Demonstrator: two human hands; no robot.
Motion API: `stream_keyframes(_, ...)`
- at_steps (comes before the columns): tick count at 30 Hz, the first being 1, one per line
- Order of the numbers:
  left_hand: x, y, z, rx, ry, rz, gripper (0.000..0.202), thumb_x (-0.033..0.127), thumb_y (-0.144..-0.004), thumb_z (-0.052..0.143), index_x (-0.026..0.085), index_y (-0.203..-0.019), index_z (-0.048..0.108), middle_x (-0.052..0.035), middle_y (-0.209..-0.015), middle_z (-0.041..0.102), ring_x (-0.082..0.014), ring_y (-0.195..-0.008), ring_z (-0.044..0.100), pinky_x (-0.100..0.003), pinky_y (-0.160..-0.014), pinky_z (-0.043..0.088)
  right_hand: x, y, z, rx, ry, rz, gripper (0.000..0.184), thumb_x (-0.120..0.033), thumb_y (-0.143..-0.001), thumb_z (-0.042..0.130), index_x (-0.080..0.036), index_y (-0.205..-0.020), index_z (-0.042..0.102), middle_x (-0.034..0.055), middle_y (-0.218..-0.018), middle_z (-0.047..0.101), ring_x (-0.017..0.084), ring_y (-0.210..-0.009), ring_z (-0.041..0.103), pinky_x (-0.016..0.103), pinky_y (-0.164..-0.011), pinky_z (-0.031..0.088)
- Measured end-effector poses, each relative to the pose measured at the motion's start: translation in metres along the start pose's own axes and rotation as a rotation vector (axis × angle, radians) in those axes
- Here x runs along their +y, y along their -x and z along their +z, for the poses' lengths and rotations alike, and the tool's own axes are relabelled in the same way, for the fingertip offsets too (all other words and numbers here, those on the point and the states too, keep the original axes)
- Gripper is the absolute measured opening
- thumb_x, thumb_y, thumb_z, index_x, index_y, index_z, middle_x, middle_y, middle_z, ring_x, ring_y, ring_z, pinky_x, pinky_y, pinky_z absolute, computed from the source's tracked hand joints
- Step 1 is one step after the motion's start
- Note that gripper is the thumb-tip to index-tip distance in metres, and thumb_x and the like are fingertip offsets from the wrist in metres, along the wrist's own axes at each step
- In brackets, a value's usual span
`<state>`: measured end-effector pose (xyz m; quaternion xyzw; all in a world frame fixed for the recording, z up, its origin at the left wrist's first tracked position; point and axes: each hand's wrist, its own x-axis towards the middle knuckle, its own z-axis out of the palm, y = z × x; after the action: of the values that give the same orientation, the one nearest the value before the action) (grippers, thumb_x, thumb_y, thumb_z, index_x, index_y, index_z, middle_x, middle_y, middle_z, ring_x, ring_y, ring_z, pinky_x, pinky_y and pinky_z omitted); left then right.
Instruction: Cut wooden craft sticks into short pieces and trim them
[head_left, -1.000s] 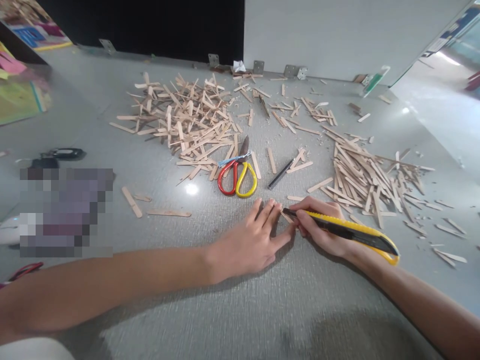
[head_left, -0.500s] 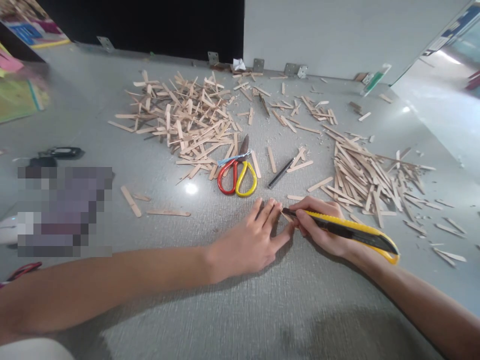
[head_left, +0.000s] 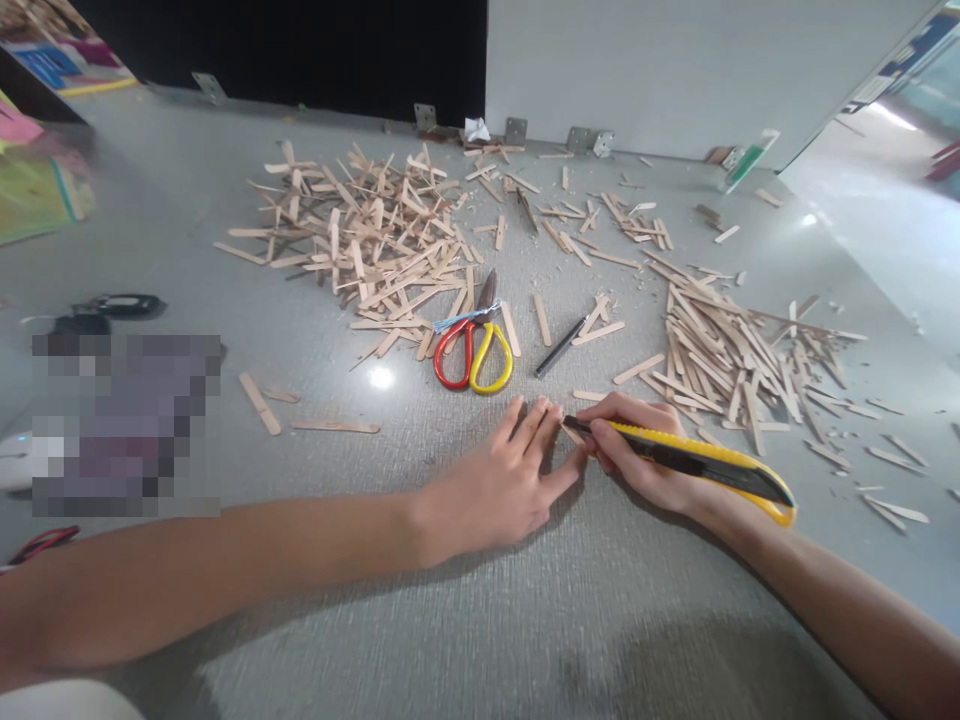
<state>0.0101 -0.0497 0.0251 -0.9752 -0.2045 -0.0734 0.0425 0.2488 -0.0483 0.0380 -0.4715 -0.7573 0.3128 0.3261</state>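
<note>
My right hand (head_left: 637, 450) is closed round a yellow and black utility knife (head_left: 697, 460), whose tip points left. Beneath that tip lies a small wooden craft stick (head_left: 574, 433), mostly covered by fingers. My left hand (head_left: 502, 480) pins the stick to the table, fingertips at its far side and thumb at its near side. The knife's tip is at the stick, close to the left fingertips; whether the blade cuts into the wood cannot be made out. Just beyond my hands lie scissors (head_left: 491, 375) with one red and one yellow handle, and a dark pen-like tool (head_left: 561, 346).
A large heap of craft sticks (head_left: 375, 230) lies at the back left, another pile (head_left: 720, 350) at the right. Loose sticks (head_left: 335, 426) and chips are scattered about. Metal brackets (head_left: 516, 130) line the upright panel (head_left: 637, 70). A blurred-out item (head_left: 127, 430) lies at the left.
</note>
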Motion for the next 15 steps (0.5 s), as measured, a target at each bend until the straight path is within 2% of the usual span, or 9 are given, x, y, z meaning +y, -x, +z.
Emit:
stream_keyframes(6,0.0001,-0.0003,0.0010,0.001,-0.038,0.002,0.065,0.040,-0.106,0.063,0.009,-0.160,0.047,-0.0309,-0.156,0.059,-0.0453,-0.147,0.058,-0.064,-0.120,0.041,0.0005,-0.0002,0.0018,0.019,0.007,-0.008,0.024,-0.034,-0.109,0.056,-0.022,-0.097,0.072,-0.0054,-0.053,0.060,0.013,-0.045,0.056,0.027,-0.048,0.045)
stream_keyframes(10,-0.0001,-0.0007,-0.0001,0.012,-0.039,0.006,0.064,0.039,-0.105,0.065,0.006,-0.157,0.049,-0.0338,-0.155,0.059,-0.0469,-0.145,0.058,-0.063,-0.119,0.042,0.0002,-0.0007,0.0019,0.020,-0.001,-0.016,0.023,-0.034,-0.109,0.056,-0.022,-0.095,0.071,-0.0056,-0.054,0.060,0.013,-0.046,0.057,0.026,-0.049,0.045)
stream_keyframes(15,-0.0002,-0.0001,-0.0001,0.010,-0.002,0.008,0.072,0.039,-0.103,0.069,0.005,-0.161,0.045,-0.0352,-0.156,0.057,-0.0477,-0.147,0.056,-0.065,-0.122,0.039,0.0000,-0.0002,0.0011,0.016,0.000,0.010,0.026,-0.037,-0.110,0.055,-0.022,-0.097,0.072,-0.0049,-0.055,0.060,0.013,-0.047,0.058,0.026,-0.050,0.045)
